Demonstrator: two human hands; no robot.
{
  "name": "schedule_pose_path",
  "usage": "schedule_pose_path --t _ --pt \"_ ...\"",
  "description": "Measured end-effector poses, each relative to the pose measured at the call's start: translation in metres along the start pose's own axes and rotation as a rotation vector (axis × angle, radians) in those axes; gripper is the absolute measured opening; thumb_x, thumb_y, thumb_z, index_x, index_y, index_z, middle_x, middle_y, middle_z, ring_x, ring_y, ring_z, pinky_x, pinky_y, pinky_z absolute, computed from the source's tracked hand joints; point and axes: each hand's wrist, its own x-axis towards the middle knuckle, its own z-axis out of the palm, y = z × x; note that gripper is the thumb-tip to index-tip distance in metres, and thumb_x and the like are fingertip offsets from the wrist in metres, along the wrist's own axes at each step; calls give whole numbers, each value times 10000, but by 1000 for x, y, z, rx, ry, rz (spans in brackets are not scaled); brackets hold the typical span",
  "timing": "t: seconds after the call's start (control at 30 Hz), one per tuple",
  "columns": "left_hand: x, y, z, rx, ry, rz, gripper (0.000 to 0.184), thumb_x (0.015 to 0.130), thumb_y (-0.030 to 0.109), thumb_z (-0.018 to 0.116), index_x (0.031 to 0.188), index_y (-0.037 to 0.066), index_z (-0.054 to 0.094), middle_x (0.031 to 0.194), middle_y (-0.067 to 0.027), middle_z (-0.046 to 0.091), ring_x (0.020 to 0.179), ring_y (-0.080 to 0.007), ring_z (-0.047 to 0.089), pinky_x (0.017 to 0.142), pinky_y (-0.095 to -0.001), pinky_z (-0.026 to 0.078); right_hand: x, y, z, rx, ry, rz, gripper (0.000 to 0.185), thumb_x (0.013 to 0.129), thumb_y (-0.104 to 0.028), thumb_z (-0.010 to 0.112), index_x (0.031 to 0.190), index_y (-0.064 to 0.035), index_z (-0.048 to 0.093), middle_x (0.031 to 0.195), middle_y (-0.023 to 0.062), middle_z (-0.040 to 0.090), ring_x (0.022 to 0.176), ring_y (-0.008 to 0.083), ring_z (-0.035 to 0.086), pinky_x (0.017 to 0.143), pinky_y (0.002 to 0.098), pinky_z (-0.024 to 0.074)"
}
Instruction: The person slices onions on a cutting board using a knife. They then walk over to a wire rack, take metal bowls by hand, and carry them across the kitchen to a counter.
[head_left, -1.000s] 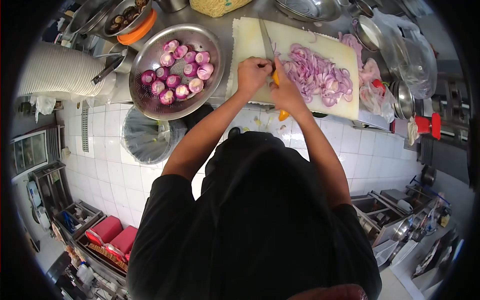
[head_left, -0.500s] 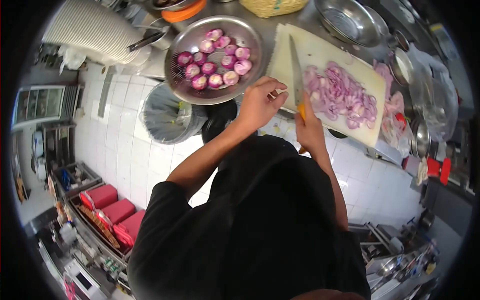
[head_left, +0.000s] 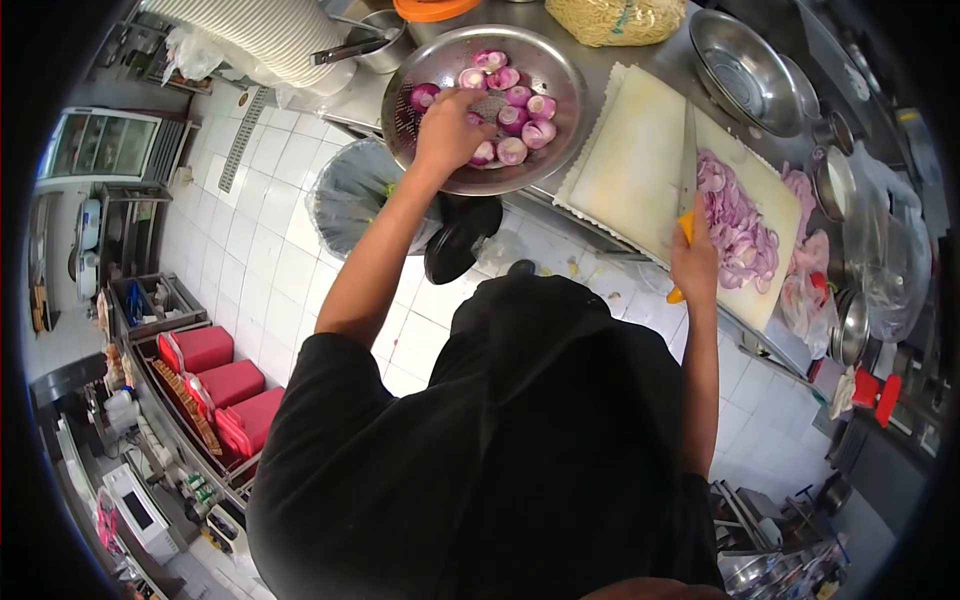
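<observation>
My left hand (head_left: pixel 455 128) is inside the steel colander (head_left: pixel 560 105), over the peeled red onions (head_left: pixel 512 120). Its fingers curve down among them, and whether they grip one is hidden. My right hand (head_left: pixel 695 262) is closed round the yellow handle of a knife (head_left: pixel 689 165). The blade points away from me and lies along the left edge of the sliced onion (head_left: pixel 738 225). Those slices are heaped on the right part of the white cutting board (head_left: pixel 630 150).
A lined bin (head_left: pixel 350 195) stands on the floor below the colander. Stacked plates (head_left: pixel 265 40) and a steel pot (head_left: pixel 385 50) are at the back left. Behind the board are a bag of noodles (head_left: pixel 615 20) and a steel bowl (head_left: pixel 745 70); plastic bags (head_left: pixel 808 300) lie right.
My left hand has left the board and reached into the colander. The knife has shifted against the slices, still in my right hand. The whole view has turned and slid.
</observation>
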Motion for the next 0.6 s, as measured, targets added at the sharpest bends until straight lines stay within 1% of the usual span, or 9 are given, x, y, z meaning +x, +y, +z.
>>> schedule_pose_path --t 0.2,0.3,0.33,0.4,0.43,0.47,0.53,0.57,0.6 --pt "34 -18 50 114 -333 147 490 696 208 745 1172 118 675 1137 -162 641 1135 -337 575 991 -410 450 -4 -14 13 44 42 -180 617 910 -106 512 1490 -94 302 1395 222 502 1234 386 529 1023 411 420" --pt "42 -24 62 90 -330 164 483 697 207 733 1170 132 677 1133 -165 652 1100 -339 596 980 -421 458 -4 -7 22 80 76 -78 518 908 -141 529 1393 -31 386 1305 266 548 1186 412 552 996 429 436" --pt "43 -18 53 58 -364 148 489 684 221 743 1160 127 682 1055 -165 685 1001 -330 648 906 -416 500 -5 -4 22 61 91 -56 482 908 -159 538 1351 -18 411 1251 274 572 1147 422 567 958 440 451" --pt "43 -20 49 -34 -401 40 508 651 260 763 1138 134 695 952 -189 704 905 -349 676 857 -430 521 -9 -5 20 -4 120 -44 418 911 -198 556 1264 3 454 1134 281 617 1058 436 599 859 462 484" --pt "41 -8 36 -28 -354 12 523 642 283 782 1138 136 699 955 -184 707 864 -343 685 824 -427 531 -11 -6 18 -51 137 -48 393 913 -218 566 1219 11 473 1072 278 638 1008 441 614 798 473 502" --pt "44 -4 31 32 -301 -26 527 633 278 795 1130 129 701 954 -167 710 870 -324 686 823 -421 530 -10 -3 18 -26 111 -20 398 919 -244 566 1208 15 479 1051 302 625 1023 489 581 891 516 445" --pt "47 17 17 -15 -20 127 461 646 227 807 1054 51 684 937 -158 704 870 -314 684 816 -408 536 -13 -7 16 4 104 19 399 924 -256 559 1199 25 488 1055 310 620 1024 490 579 883 511 451" --pt "49 29 14 -166 38 84 434 640 184 806 1022 35 665 936 -154 701 863 -313 683 808 -396 540 -15 -7 16 19 96 39 401 926 -262 555 1194 30 493 1057 314 618 1025 490 577 878 509 455" --pt "46 59 3 -261 -21 31 430 634 164 804 1016 34 655 937 -154 700 859 -309 683 802 -392 540 -14 -3 18 -4 111 32 392 923 -261 550 1182 27 491 1026 319 624 999 495 586 864 521 459"
